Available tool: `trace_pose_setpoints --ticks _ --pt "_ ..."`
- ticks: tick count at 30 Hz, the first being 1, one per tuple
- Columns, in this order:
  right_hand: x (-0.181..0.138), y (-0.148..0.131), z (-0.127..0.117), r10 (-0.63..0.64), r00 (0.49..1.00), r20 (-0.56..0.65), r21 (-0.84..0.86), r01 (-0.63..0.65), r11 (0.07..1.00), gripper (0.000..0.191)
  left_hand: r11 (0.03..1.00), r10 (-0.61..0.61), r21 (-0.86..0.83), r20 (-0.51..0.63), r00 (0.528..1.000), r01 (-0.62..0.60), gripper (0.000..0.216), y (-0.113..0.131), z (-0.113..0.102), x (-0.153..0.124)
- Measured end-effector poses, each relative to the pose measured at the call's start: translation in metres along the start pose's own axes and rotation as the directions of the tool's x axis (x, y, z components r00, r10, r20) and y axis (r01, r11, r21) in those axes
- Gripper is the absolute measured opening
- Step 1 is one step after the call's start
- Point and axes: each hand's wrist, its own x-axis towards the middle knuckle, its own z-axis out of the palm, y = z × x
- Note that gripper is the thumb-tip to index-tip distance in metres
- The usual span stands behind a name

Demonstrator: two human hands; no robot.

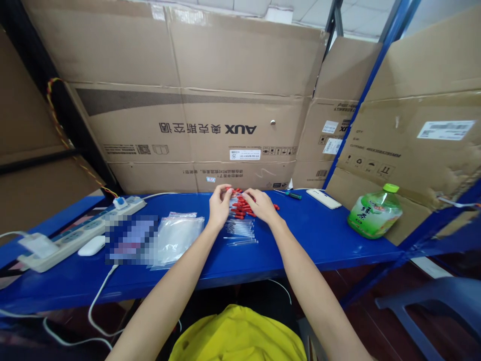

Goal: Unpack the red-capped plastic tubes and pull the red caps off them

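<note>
On the blue tabletop lies a pile of small red-capped clear tubes (pixel 244 206), between my two hands. My left hand (pixel 220 204) is at its left side, thumb and fingers closed on the tubes at the far end. From the right, my right hand (pixel 260 204) curls over the pile, its fingers closed on red-capped tubes. My fingers partly hide the pieces they touch. Nearer to me, several thin clear tubes (pixel 241 229) lie side by side in a loose row, with no red ends showing.
Left of my hands are clear plastic bags (pixel 176 238), a blurred-out phone (pixel 133 238), a white case (pixel 92 245) and a power strip (pixel 86 228). To the right lie a screwdriver (pixel 293 195), a white phone (pixel 323 198) and a green drink bottle (pixel 374 213). Cardboard (pixel 210 110) walls the back.
</note>
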Motion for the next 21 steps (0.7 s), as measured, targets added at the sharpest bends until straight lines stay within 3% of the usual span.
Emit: trace_pose_setpoints --ticks 3,5,8,11,13,16,21 --pt "0.002 0.001 0.007 0.085 0.994 -0.069 0.168 -0.072 0.983 0.036 0.999 -0.019 -0.040 -0.012 1.000 0.019 0.027 -0.006 -0.001 0.001" --pt "0.003 0.004 0.006 0.160 0.980 -0.122 0.337 -0.111 0.935 0.038 0.998 0.015 0.055 0.036 0.999 -0.017 0.025 -0.005 -0.003 0.000" --pt "0.004 0.006 0.002 0.222 0.968 -0.114 0.557 -0.123 0.821 0.043 0.965 0.091 0.231 0.157 0.983 -0.127 0.021 -0.001 -0.006 -0.002" --pt "0.005 0.005 0.003 0.236 0.969 -0.069 0.656 -0.134 0.743 0.047 0.902 0.193 0.315 0.315 0.929 -0.294 0.024 0.004 -0.006 -0.003" --pt "0.005 0.005 0.007 0.234 0.971 -0.052 0.659 -0.143 0.739 0.050 0.854 0.233 0.340 0.427 0.874 -0.394 0.027 0.006 -0.004 -0.006" --pt "0.004 0.003 0.016 0.207 0.976 -0.064 0.540 -0.140 0.830 0.058 0.830 0.224 0.339 0.526 0.820 -0.443 0.029 0.007 0.000 -0.011" --pt "0.001 -0.003 0.026 0.185 0.974 -0.132 0.231 -0.151 0.961 0.065 0.891 0.037 0.363 0.541 0.840 -0.274 0.029 0.006 0.008 -0.019"
